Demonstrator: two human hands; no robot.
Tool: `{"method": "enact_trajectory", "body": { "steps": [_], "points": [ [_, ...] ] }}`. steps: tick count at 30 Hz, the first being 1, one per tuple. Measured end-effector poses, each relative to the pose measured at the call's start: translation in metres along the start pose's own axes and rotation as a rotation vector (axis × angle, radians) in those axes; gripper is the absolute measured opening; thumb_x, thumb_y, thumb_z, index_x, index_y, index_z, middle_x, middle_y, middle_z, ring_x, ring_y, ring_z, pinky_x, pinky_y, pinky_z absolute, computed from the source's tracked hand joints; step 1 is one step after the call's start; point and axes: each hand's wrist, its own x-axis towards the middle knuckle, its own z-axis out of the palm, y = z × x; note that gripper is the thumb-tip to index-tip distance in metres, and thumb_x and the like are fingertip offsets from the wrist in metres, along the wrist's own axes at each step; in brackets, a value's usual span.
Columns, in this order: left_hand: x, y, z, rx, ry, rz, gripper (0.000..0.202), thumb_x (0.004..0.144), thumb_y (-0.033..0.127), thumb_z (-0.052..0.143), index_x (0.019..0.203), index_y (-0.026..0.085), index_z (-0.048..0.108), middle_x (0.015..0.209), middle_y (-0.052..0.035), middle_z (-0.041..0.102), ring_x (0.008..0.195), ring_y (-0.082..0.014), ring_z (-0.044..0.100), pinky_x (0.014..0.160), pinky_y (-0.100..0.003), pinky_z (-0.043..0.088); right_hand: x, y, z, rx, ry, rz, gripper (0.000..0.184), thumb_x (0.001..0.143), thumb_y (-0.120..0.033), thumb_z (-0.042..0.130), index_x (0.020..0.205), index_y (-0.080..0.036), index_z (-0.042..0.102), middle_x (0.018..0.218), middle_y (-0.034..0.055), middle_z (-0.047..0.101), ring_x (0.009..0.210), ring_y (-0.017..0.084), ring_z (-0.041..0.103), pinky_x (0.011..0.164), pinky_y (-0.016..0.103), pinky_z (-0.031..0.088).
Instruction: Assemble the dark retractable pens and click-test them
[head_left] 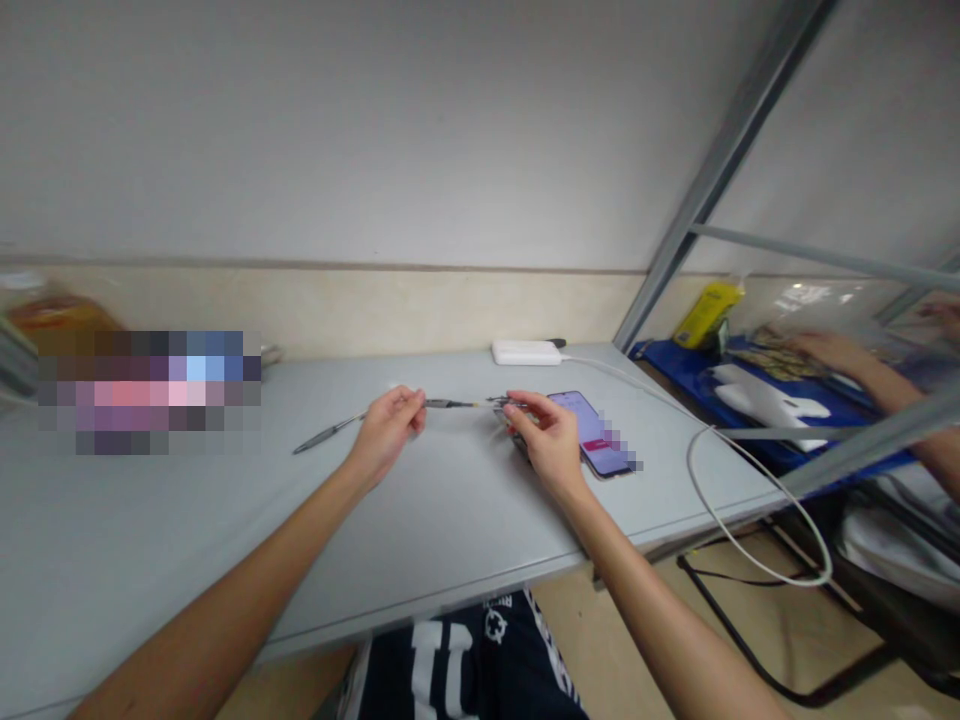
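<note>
My left hand [390, 428] is closed in a pinch around a slim dark pen barrel [444, 403]. From its right end a thin pale refill or tip points toward my other hand. My right hand [546, 432] is also closed, its thumb and fingertips on small dark and clear pen parts [498, 401] that are too small to tell apart. A narrow gap seems to lie between the two pieces. To the left, a grey pen [328, 434] lies slanted on the table, its far end behind my left hand. A lit phone [581, 415] lies beside my right hand.
The grey table [420, 530] runs along a wall. A white power bank [526, 352] sits at the back; its white cable [697, 470] loops over the right edge. Beyond a metal frame [720, 150], another person's hand [832, 350] is over a blue table. A blurred-out item stands left.
</note>
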Motion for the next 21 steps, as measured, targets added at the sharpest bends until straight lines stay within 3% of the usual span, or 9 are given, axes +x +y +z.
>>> {"method": "enact_trajectory", "body": {
  "steps": [8, 13, 16, 19, 21],
  "points": [
    [-0.002, -0.001, 0.002, 0.024, -0.024, -0.028, 0.034, 0.071, 0.043, 0.068, 0.061, 0.017, 0.048, 0.049, 0.0047, 0.049, 0.049, -0.0076, 0.042, 0.052, -0.021, 0.033, -0.004, 0.004, -0.001, -0.033, 0.021, -0.026, 0.028, 0.070, -0.034, 0.070, 0.091, -0.016, 0.071, 0.081, 0.0071, 0.069, 0.064, 0.016, 0.061, 0.058, 0.028, 0.051],
    [-0.003, -0.001, 0.001, 0.044, -0.034, -0.003, 0.029, 0.070, 0.039, 0.070, 0.065, 0.016, 0.053, 0.051, 0.0039, 0.053, 0.051, -0.0080, 0.045, 0.053, -0.022, 0.035, -0.007, 0.004, -0.002, -0.080, 0.006, -0.003, 0.028, 0.069, -0.036, 0.070, 0.090, -0.017, 0.071, 0.076, 0.0051, 0.069, 0.057, 0.014, 0.059, 0.054, 0.026, 0.047],
    [-0.003, 0.001, 0.000, 0.054, -0.014, 0.011, 0.028, 0.065, 0.037, 0.075, 0.067, 0.015, 0.057, 0.055, 0.0014, 0.059, 0.054, -0.0096, 0.052, 0.056, -0.023, 0.039, -0.008, 0.001, -0.002, -0.150, -0.036, -0.001, 0.025, 0.074, -0.040, 0.065, 0.072, -0.015, 0.070, 0.057, 0.0013, 0.063, 0.049, 0.012, 0.052, 0.048, 0.024, 0.039],
    [-0.004, 0.005, 0.002, 0.085, -0.005, 0.055, 0.028, 0.062, 0.037, 0.076, 0.070, 0.015, 0.060, 0.061, -0.0010, 0.063, 0.059, -0.0122, 0.058, 0.060, -0.025, 0.043, -0.010, 0.002, -0.003, -0.247, -0.087, -0.020, 0.049, 0.083, -0.048, 0.051, 0.048, -0.016, 0.057, 0.041, -0.0014, 0.048, 0.041, 0.010, 0.042, 0.045, 0.024, 0.032],
    [-0.004, 0.006, 0.004, 0.109, -0.004, 0.088, 0.028, 0.062, 0.037, 0.077, 0.070, 0.015, 0.061, 0.062, -0.0012, 0.064, 0.062, -0.0131, 0.060, 0.061, -0.025, 0.044, -0.011, 0.004, -0.004, -0.272, -0.091, -0.020, 0.059, 0.088, -0.051, 0.042, 0.042, -0.016, 0.051, 0.037, -0.0016, 0.042, 0.039, 0.009, 0.039, 0.045, 0.024, 0.031]
  ]
}}
